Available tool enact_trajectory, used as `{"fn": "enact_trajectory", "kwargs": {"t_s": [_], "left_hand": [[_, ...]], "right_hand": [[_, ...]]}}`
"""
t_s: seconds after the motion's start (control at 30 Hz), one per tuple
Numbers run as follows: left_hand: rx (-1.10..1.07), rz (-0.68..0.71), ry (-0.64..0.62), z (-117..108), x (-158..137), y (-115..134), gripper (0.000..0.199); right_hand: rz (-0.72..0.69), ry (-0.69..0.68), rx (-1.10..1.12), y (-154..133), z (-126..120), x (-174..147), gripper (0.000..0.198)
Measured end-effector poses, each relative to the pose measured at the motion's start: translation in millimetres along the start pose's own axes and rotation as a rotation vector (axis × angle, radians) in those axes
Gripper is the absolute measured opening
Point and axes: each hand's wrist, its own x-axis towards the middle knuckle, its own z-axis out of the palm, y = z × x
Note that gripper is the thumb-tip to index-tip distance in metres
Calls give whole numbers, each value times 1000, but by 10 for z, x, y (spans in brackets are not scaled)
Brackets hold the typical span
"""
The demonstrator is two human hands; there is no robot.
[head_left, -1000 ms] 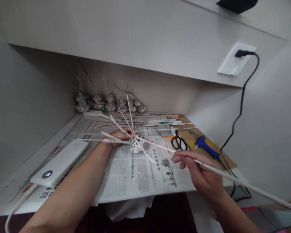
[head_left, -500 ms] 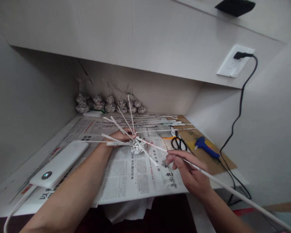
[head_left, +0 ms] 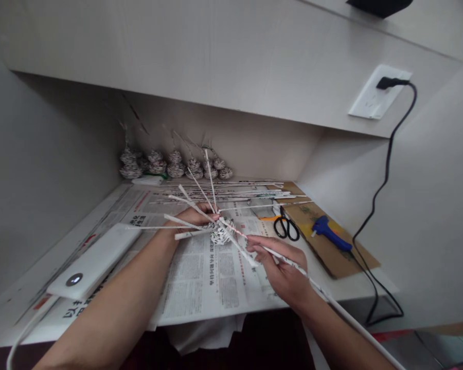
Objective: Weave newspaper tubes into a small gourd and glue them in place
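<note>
A small woven newspaper piece [head_left: 220,234], round below with several paper strips fanning out of its top, is held over the newspaper on the desk. My left hand [head_left: 202,213] grips it from behind and the left, its fingertips at the base of the strips. My right hand [head_left: 280,262] pinches one long rolled paper strip [head_left: 289,261] between thumb and fingers. That strip runs from the woven piece through the hand and along the right forearm toward the lower right. Part of the left fingers is hidden behind the piece.
Finished gourd-shaped weavings [head_left: 175,164] line the back wall. Rolled paper sticks [head_left: 231,194] lie before them. Scissors [head_left: 286,226] and a blue glue gun [head_left: 332,234] on cardboard [head_left: 355,262] sit to the right, near a black cord [head_left: 384,174]. A white power bank [head_left: 96,259] rests at left.
My right hand has slid along the strip toward the woven piece, moving left. My left hand still holds the piece, which has shifted slightly right in view.
</note>
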Motion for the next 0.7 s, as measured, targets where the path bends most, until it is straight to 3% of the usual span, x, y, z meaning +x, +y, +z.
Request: {"fn": "enact_trajectory", "kwargs": {"t_s": [0.17,0.47,0.7], "left_hand": [[-29,-16,12,34,2,-22,48],[-65,-6,9,40,0,-44,44],[-67,-29,-15,26,-15,-43,42]], "right_hand": [[-58,31,-20,-40,14,29,21],[45,18,-91,-47,-35,10,21],[-35,59,-110,-109,-44,24,20]]}}
